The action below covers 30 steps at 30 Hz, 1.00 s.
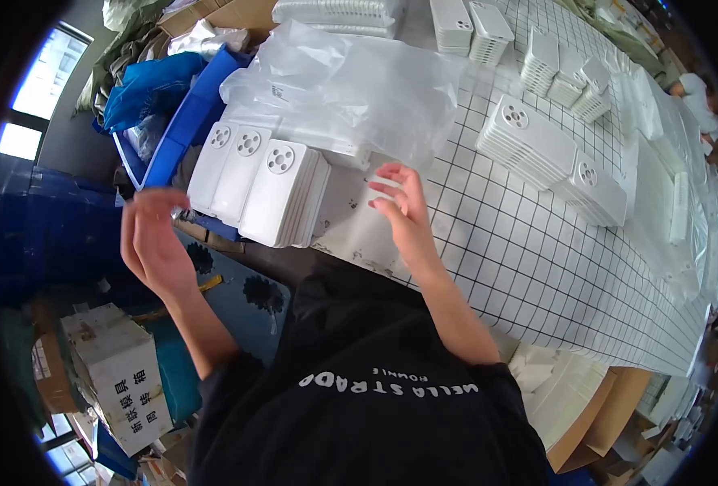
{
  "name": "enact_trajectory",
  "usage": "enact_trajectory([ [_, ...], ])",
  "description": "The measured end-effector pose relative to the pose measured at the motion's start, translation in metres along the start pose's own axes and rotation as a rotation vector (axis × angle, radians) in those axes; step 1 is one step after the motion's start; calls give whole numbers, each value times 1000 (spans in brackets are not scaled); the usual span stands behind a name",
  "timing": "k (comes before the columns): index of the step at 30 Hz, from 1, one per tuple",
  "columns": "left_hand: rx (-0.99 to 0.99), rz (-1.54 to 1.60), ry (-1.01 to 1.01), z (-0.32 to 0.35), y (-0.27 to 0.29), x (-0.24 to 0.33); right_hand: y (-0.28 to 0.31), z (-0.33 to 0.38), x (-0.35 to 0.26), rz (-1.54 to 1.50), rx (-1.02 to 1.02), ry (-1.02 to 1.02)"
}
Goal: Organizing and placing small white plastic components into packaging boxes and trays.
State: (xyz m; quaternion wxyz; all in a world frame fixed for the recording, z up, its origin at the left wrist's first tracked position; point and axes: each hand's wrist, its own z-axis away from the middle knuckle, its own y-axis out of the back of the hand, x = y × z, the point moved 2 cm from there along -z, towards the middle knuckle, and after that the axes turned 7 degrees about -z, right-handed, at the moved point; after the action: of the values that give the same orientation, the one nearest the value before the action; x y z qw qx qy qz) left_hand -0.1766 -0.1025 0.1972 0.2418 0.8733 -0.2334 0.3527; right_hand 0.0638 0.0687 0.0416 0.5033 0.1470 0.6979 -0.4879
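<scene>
Left hand (158,247): grip half-curled, looked empty, beside white case stacks (266,194)
Right hand (406,215): grip hung part-open, empty, over the desk (464,231)

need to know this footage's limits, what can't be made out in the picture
In the head view:
Most of what lies under the plastic sheet: its cloudy folds cover it.
How many pieces the leftmost white stack holds: the middle stack hides its side.
Whether the left hand touches that leftmost stack: blurred fingertips overlap it.
The person: small, near the dark rim.
</scene>
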Motion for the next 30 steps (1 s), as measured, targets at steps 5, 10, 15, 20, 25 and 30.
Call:
enact_trajectory([
  [5, 352, 371, 1054, 207, 19, -97, -41, -13, 50, 193, 93, -188],
  [10, 204, 510, 1215, 184, -45, -97, -58, -53, 28, 935, -281, 180],
  [15, 227, 662, 1334, 160, -65, -95, -80, -88, 17, 1069, -562, 320],
  [20, 188, 660, 1398, 145, -55, -94, -85, -87, 37, 858, -403, 320],
  [25, 3, 636, 1454, 140, -50, -104, -84, -72, 54, 897, -249, 289],
  [30, -133, 728, 1402, 167, -49, -89, -83, -31, 61, 729, -38, 191],
])
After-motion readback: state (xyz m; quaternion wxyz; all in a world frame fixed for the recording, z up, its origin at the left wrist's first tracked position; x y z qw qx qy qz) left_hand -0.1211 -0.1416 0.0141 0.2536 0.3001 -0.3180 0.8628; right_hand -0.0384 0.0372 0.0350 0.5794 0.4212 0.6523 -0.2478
